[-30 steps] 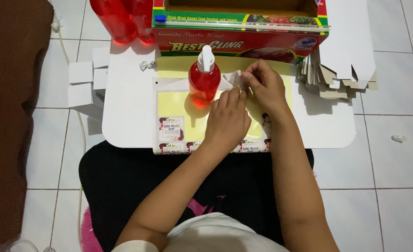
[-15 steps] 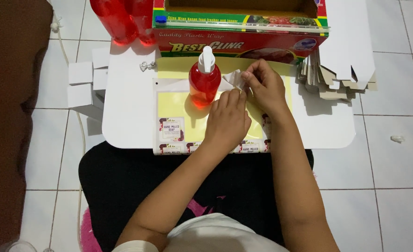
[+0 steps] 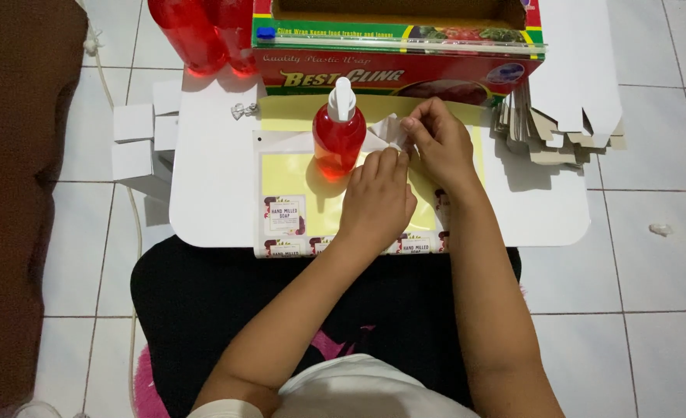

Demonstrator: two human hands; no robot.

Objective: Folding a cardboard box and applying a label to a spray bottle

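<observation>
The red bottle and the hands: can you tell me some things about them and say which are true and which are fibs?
1. The red bottle has a white pump top. True.
2. The bottle lies on its side. False: it stands upright on the yellow sticker sheet.
3. The right hand pinches something small and white. True.
4. The left hand is on the floor. False: it rests flat on the sheet, on the white table.
5. The long box behind the bottle is blue. False: it is mostly red, with green and yellow.
</observation>
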